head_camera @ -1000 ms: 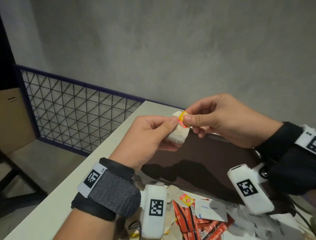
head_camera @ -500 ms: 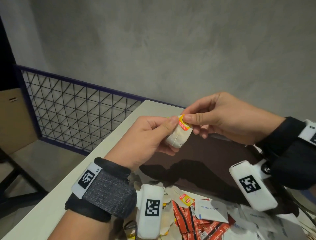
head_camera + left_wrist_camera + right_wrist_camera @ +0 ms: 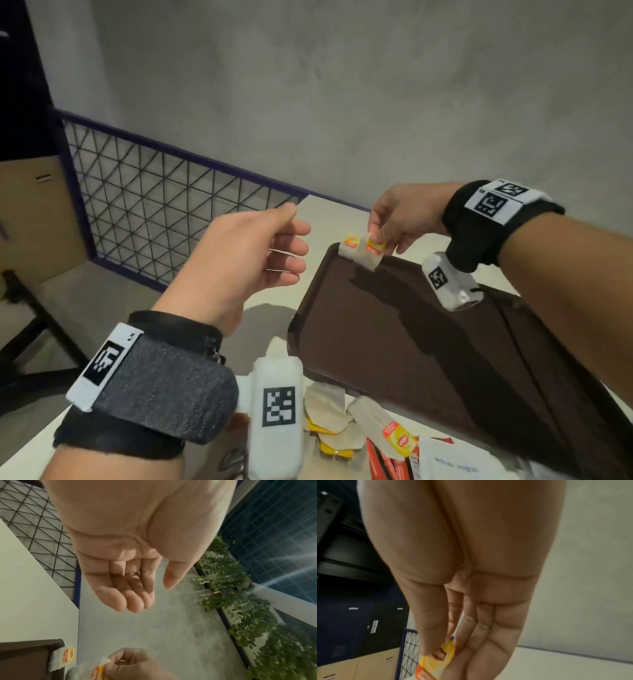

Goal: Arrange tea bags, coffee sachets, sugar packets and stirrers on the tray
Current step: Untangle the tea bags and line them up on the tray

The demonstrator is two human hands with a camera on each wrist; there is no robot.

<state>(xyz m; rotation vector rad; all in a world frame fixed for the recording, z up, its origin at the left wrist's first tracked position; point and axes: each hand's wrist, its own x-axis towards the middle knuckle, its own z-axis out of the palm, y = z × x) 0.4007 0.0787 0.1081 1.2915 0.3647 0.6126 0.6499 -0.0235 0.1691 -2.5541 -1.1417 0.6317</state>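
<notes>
- Nearest the viewer, a loose heap (image 3: 363,435) of tea bags, red sachets and a white sugar packet (image 3: 455,462) is lying on the table (image 3: 267,308) just in front of the tray's near edge, waiting to be sorted.
- The left hand (image 3: 246,260) is hanging in the air over the table to the left of the tray, holding nothing; the left wrist view is showing its fingers (image 3: 126,599) relaxed, lightly bent and close together, with the thumb apart.
- The brown tray (image 3: 394,335) is sitting mostly bare, its middle carrying nothing visible.
- At the tray's far left corner, the right hand (image 3: 400,219) is pinching the yellow tag of a tea bag (image 3: 371,255) between thumb and fingers (image 3: 433,635), lowering it just beside a first tea bag (image 3: 349,248) that is leaning on the rim.
- The step in hand looks like starting a row of tea bags; the task seems to be at an early stage.
- The next move is probably calling for letting go once the bag is resting against its neighbour, then reaching back to the heap for another.
</notes>
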